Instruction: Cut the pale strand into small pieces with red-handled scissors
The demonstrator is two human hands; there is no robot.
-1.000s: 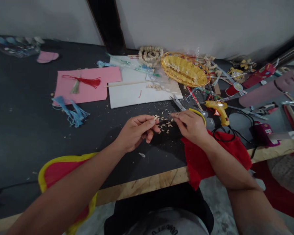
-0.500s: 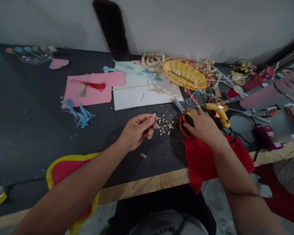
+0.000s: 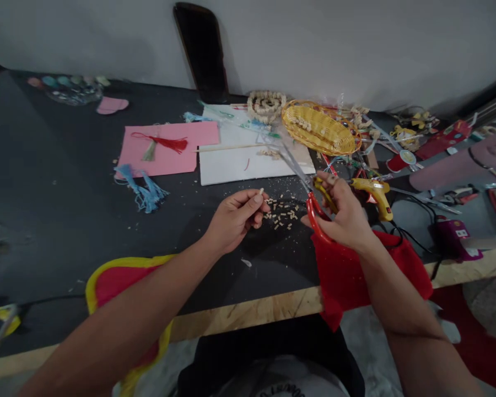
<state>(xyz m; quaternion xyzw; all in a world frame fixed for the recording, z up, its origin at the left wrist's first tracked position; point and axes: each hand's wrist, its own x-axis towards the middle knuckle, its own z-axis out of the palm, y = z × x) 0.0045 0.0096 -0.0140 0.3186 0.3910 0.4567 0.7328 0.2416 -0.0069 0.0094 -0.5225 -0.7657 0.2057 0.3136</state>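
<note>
My left hand (image 3: 242, 218) pinches a small pale stick piece (image 3: 261, 191) between thumb and fingertips; most of it is hidden. Several short cut pieces (image 3: 284, 214) of the same pale colour lie scattered on the dark table just right of that hand. My right hand (image 3: 343, 212) holds a pair of scissors (image 3: 314, 215) by the red and yellow handles, raised above the table. The blades point up and left, over the corner of the white board (image 3: 223, 168). Under my right wrist lies a red cloth (image 3: 347, 275).
A yellow wicker basket (image 3: 324, 129) and beaded strands (image 3: 267, 105) stand at the back. Blue tassels (image 3: 144, 190) lie by a pink sheet (image 3: 165, 160) at left. A yellow glue gun (image 3: 374, 193), a red thread spool (image 3: 400, 160) and a pink bottle (image 3: 454, 165) are at right.
My right hand has lifted the scissors off the table, its fingers now in the handles. My left hand keeps its pinch on the small piece. The view has shifted slightly left.
</note>
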